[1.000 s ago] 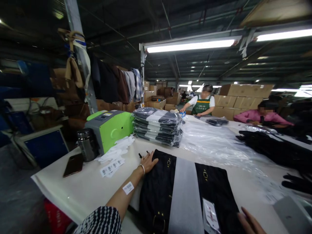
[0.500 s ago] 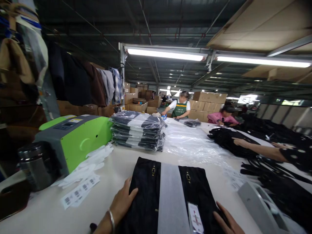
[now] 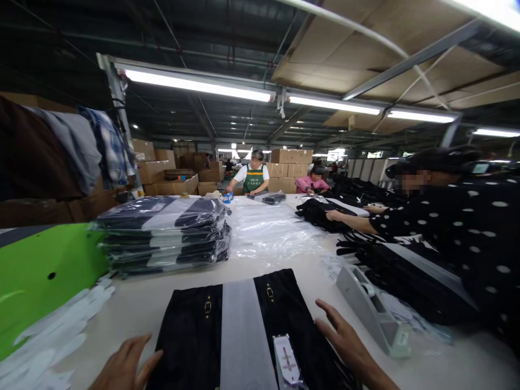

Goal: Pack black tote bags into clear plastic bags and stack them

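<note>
A folded black garment (image 3: 190, 336) with two gold buckles lies flat on the table in front of me. A pale grey paper strip (image 3: 244, 330) runs down its middle, and a white hang tag (image 3: 287, 360) rests on its right half. At the garment's left edge is my left hand (image 3: 129, 364), open with thumb and fingers apart; whether the thumb touches the cloth I cannot tell. My right hand (image 3: 345, 340) is open beside the right edge, fingers stretched out, holding nothing. The garment's near end is cut off by the frame.
Plastic-bagged garments (image 3: 166, 238) are stacked behind to the left, beside a green machine (image 3: 52, 276). Clear plastic bags (image 3: 272, 230) spread over the table's middle. A grey tape dispenser (image 3: 371, 309) stands at right, near a person in polka-dot sleeves (image 3: 426, 216) handling black garments (image 3: 317, 214).
My view has swung to the right, bringing the co-worker at right further into frame. My left hand has drawn slightly away from the garment's left side; my right hand's fingers have straightened.
</note>
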Tool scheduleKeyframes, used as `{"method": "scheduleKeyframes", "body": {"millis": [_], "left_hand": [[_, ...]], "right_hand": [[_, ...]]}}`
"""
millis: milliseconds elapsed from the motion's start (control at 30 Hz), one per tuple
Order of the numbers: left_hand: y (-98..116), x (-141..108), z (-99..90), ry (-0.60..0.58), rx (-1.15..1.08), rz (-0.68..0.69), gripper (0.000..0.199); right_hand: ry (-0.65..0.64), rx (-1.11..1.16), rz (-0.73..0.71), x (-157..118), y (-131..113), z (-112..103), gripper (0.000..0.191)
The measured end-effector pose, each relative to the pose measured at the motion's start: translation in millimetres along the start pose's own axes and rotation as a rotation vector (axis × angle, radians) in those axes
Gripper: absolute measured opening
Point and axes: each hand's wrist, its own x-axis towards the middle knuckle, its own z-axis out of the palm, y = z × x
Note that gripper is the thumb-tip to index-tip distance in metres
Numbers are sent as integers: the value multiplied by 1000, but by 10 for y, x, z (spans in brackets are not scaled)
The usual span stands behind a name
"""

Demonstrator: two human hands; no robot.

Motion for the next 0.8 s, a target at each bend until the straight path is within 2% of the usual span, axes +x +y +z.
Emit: {"method": "scheduleKeyframes", "body": {"millis": [67,133,233,300,400,467,533,633,733,800], "left_hand": [[280,240,-188,115,106,82,59],[665,497,-256,152,203,154,65],[1137,842,-84,70,302,175,61],[1264,997,148,-52,319,117,62],[1211,1117,462,-192,279,24,67],[1112,1165,542,-218,248,32,69],[1026,1211,502,-252,230,85,66],[961,1257,335,-287,239,128,54],[968,1239,236,-204,246,98,46],[1006,1213,258,-161,214,88,46]], "right_hand": [[32,-121,-123,180,-216,30,67],[0,-199,-230,420,-463,150,62],[-67,-355,-328,834,-781,447,60],[-104,-481,-359,1104,-892,655,60],[-164,-642,-375,1429,-863,883,59],[-196,-689,-375,1551,-745,962,50],[-202,-697,-373,1590,-602,990,42],[-154,-720,-382,1553,-418,948,46],[-92,-744,-386,1503,-279,829,47],[-64,-753,-383,1484,-189,722,48]]}}
